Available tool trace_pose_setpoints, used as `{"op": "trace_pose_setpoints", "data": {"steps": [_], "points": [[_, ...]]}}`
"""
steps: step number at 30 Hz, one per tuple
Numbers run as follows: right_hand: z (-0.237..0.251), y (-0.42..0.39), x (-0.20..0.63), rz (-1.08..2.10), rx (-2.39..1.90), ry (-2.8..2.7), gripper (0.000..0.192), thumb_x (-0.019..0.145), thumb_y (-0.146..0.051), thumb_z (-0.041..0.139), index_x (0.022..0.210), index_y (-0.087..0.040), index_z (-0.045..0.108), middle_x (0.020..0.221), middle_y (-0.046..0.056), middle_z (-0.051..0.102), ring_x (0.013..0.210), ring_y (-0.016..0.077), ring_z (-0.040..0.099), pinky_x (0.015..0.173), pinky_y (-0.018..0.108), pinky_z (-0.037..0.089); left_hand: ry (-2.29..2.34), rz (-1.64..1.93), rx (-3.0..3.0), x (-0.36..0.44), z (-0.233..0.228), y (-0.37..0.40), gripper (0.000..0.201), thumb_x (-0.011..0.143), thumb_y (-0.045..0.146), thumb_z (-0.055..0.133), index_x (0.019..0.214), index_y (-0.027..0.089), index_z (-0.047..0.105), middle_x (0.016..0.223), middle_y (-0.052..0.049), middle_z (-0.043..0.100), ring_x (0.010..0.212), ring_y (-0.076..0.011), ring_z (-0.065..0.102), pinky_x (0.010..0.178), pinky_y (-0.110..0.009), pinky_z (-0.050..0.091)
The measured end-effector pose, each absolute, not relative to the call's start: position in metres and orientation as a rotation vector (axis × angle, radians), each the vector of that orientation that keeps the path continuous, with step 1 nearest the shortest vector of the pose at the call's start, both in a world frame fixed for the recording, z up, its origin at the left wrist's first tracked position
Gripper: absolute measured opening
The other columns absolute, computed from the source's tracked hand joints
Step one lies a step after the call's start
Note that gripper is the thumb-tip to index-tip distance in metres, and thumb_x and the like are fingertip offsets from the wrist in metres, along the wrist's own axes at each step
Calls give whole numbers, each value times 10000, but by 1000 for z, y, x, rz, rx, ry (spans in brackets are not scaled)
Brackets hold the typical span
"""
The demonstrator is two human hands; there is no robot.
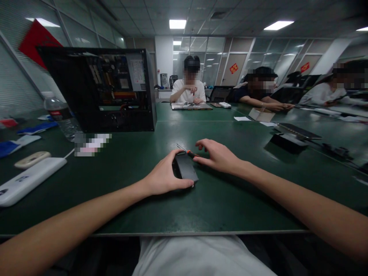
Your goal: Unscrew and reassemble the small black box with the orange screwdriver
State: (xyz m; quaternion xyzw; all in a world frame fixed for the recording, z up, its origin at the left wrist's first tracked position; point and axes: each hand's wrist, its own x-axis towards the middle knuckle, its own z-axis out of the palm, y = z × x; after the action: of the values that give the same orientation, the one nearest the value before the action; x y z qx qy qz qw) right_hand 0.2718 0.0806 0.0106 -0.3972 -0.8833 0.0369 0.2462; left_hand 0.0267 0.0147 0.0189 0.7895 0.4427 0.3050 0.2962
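White clothing (198, 256) lying nearest; left hand (164, 173) gripping gray box (186, 168), long axis running away-left; right hand (217, 154) holding screwdriver (190, 154), tip pointing away-left; bottle label (61, 113) blurring.

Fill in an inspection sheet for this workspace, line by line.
Surface: green table, smooth, with a dull sheen.
Things at hand: grey box on the table; screwdriver with an orange and black handle, at the box's far end.
Clutter: computer case, open side showing, with bottle and white block at left; small carton farther off at right.
Left hand: thumb and fingers grip the box.
Right hand: thumb at the screwdriver's handle; firmness of hold unclear.
Cables: white cord at the white block's far end.
Surroundings: person in white seated opposite, others at right; ceiling lights on.
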Motion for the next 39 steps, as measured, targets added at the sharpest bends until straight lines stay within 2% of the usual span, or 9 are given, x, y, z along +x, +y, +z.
{"op": "trace_pose_setpoints", "data": {"steps": [2,6,9,12,15,19,24,26,39], "points": [[6,87,274,125,-1115,-2501,516,916,-561,601,1216,-141,600,1070,119,682,925,224,617,788,327,441,1109,843,2031,27,18,14,981,654,388,882,1463,168,371,1402,-173,548,1222,-325,603,1060,-462,486],[9,88,273,205,-1091,-2540,379,962,-462,554,1102,-134,682,932,91,697,809,194,624,730,317,458,915,827,1860,27,15,13,1049,677,292,868,1513,220,238,1429,-171,512,1170,-289,646,1018,-438,528],[25,82,274,222,-982,-2349,307,946,-414,593,1051,-145,693,973,99,693,836,191,638,772,333,494,837,858,1833,27,12,11,1186,664,261,878,1552,282,93,1515,-177,424,1258,-302,601,1059,-457,503],[45,71,279,137,-861,-2126,268,917,-427,647,1029,-185,677,999,90,687,892,202,647,808,349,518,868,879,1875,28,12,7,1140,668,255,876,1545,277,147,1531,-175,407,1286,-308,577,1101,-465,470],[57,56,284,-108,-735,-1981,253,895,-455,673,971,-215,660,932,78,684,872,212,650,795,366,528,909,847,1917,29,15,2,1042,689,218,849,1536,255,243,1450,-164,495,1218,-301,614,1087,-472,478],[63,28,290,-246,-401,-1953,241,921,-488,641,973,-253,623,857,60,700,772,193,669,698,352,537,796,800,1822,32,17,2,1070,710,144,806,1568,279,181,1330,-128,592,1123,-271,664,985,-437,543],[55,-3,308,-50,-586,-2164,553,842,-813,489,783,-273,596,804,88,707,737,219,680,744,444,551,740,802,1592,35,12,11,1102,676,93,817,1557,305,189,1234,-94,645,1036,-235,704,908,-392,582],[47,-7,316,-43,-611,-2151,577,790,-854,509,781,-285,604,798,90,702,752,226,673,764,458,546,732,810,1530,36,10,15,1121,660,82,828,1557,309,195,1166,-76,670,984,-224,719,894,-393,589],[59,-6,281,38,-23,-2079,177,964,-372,610,963,-195,609,785,70,686,685,162,637,642,325,574,770,876,1455,39,12,16,1162,633,41,835,1571,264,188,1045,-57,675,844,-179,710,788,-334,596]]}}
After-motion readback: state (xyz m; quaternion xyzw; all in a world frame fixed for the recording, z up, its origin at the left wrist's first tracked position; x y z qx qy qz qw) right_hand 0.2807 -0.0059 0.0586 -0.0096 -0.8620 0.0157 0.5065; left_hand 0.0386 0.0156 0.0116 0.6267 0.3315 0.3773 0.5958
